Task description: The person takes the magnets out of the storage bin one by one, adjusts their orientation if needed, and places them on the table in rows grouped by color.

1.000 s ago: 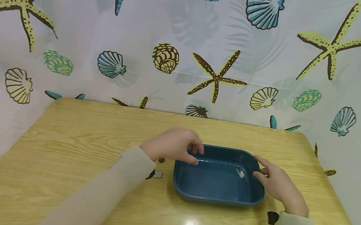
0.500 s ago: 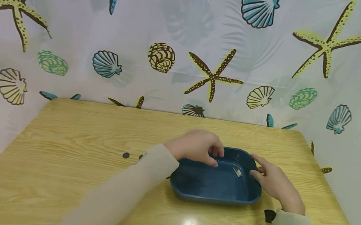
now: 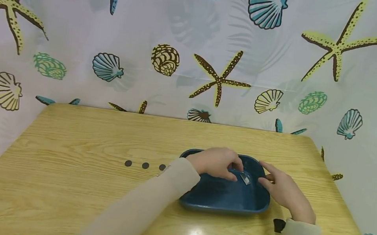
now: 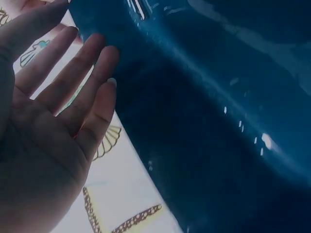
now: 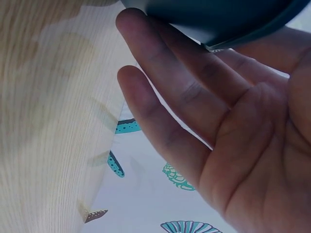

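A dark blue rectangular basin (image 3: 221, 208) with rounded corners stands on the wooden table. Inside it, near the right end, lies a small flat silvery piece (image 3: 245, 178); its exact kind is too small to tell. My left hand (image 3: 217, 162) is over the basin with fingers loosely bent and nothing visible in them, its fingertips just left of that piece. In the left wrist view the silvery piece (image 4: 137, 8) shows only at the top edge. My right hand (image 3: 284, 189) holds the basin's right rim, thumb on the inner side and fingers outside.
Three dark round discs (image 3: 145, 165) sit in a row on the table (image 3: 76, 182), left of the basin. A black wrist-camera piece (image 3: 279, 225) sticks out by the right cuff. Behind the table hangs a white cloth (image 3: 186, 22) printed with shells and starfish.
My left hand has moved right across the basin towards the silvery piece. The dark discs have come out from behind its sleeve. My right hand keeps its hold on the rim.
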`<state>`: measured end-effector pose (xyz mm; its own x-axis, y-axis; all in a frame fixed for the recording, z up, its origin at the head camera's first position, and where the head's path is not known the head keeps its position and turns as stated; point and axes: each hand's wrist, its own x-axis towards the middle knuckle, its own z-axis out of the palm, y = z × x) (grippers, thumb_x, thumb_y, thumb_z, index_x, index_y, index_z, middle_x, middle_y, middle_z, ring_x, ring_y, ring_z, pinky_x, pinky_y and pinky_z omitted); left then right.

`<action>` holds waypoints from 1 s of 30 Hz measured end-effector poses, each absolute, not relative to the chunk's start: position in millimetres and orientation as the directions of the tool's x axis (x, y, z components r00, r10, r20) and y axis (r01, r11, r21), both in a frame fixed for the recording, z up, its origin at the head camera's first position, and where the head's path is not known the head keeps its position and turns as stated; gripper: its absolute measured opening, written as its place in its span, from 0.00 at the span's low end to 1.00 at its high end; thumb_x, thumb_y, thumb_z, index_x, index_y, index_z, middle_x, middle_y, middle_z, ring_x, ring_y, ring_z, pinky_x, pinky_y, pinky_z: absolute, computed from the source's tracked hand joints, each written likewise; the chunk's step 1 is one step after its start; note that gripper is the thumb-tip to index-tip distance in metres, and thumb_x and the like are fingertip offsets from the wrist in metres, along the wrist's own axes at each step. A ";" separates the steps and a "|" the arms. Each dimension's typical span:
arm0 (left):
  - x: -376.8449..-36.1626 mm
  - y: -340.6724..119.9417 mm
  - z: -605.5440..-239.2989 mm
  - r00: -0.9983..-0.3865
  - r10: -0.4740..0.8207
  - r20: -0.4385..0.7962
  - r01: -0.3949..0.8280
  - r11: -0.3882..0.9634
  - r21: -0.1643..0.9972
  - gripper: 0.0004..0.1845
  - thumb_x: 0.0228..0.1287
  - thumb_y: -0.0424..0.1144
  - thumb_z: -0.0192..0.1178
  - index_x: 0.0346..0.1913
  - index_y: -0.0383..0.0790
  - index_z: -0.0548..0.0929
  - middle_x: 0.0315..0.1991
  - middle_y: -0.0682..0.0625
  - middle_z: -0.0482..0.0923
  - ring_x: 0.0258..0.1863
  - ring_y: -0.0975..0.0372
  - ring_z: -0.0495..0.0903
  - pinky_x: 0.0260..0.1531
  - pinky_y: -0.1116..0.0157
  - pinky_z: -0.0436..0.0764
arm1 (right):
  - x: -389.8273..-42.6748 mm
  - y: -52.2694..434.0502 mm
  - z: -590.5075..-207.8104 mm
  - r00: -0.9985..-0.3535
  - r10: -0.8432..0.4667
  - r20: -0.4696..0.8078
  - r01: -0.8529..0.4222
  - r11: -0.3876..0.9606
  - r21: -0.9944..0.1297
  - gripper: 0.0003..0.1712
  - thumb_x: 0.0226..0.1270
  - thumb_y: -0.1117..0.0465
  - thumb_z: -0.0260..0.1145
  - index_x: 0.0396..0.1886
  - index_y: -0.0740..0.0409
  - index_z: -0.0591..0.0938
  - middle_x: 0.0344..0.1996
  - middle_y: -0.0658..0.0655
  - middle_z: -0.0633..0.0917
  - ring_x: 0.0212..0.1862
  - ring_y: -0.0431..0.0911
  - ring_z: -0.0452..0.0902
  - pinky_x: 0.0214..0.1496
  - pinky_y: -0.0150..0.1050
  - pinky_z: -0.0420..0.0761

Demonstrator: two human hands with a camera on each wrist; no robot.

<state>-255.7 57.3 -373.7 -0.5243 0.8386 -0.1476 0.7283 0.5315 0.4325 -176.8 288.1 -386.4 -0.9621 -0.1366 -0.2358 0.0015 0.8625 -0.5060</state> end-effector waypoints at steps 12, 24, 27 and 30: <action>-258.2 73.4 -397.9 -0.514 0.831 -0.212 0.704 0.550 0.450 0.22 0.72 0.47 0.65 0.66 0.48 0.82 0.65 0.53 0.80 0.65 0.62 0.80 0.66 0.65 0.78 | -175.2 287.3 -385.5 -0.963 -0.147 -0.226 -0.011 0.859 -0.512 0.36 0.81 0.55 0.58 0.82 0.56 0.59 0.61 0.73 0.82 0.61 0.64 0.82 0.58 0.60 0.83; -262.0 85.5 -411.6 -0.488 0.842 -0.229 0.719 0.536 0.441 0.27 0.72 0.47 0.66 0.70 0.45 0.78 0.70 0.52 0.77 0.72 0.63 0.74 0.72 0.67 0.73 | -179.7 289.7 -385.9 -0.963 -0.160 -0.217 -0.024 0.852 -0.522 0.36 0.81 0.56 0.58 0.82 0.57 0.59 0.61 0.72 0.83 0.61 0.63 0.83 0.59 0.59 0.83; -262.8 86.9 -411.2 -0.488 0.843 -0.226 0.724 0.536 0.434 0.26 0.71 0.45 0.66 0.69 0.45 0.79 0.70 0.52 0.77 0.71 0.63 0.75 0.72 0.67 0.73 | -181.7 290.2 -386.0 -0.964 -0.162 -0.212 -0.029 0.853 -0.522 0.35 0.81 0.57 0.58 0.82 0.57 0.60 0.61 0.72 0.83 0.60 0.63 0.83 0.59 0.59 0.83; -263.9 87.8 -410.9 -0.493 0.841 -0.222 0.733 0.539 0.415 0.25 0.71 0.45 0.67 0.68 0.45 0.80 0.69 0.52 0.78 0.70 0.63 0.75 0.71 0.68 0.73 | -183.6 291.1 -385.7 -0.964 -0.162 -0.212 -0.030 0.854 -0.519 0.35 0.81 0.57 0.58 0.82 0.57 0.60 0.61 0.72 0.83 0.60 0.63 0.83 0.58 0.59 0.83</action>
<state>-263.9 87.8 -410.9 -0.4929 0.8413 -0.2219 0.7331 0.5389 0.4149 -183.6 291.1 -385.7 -0.9636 -0.1623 -0.2123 -0.0295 0.8543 -0.5189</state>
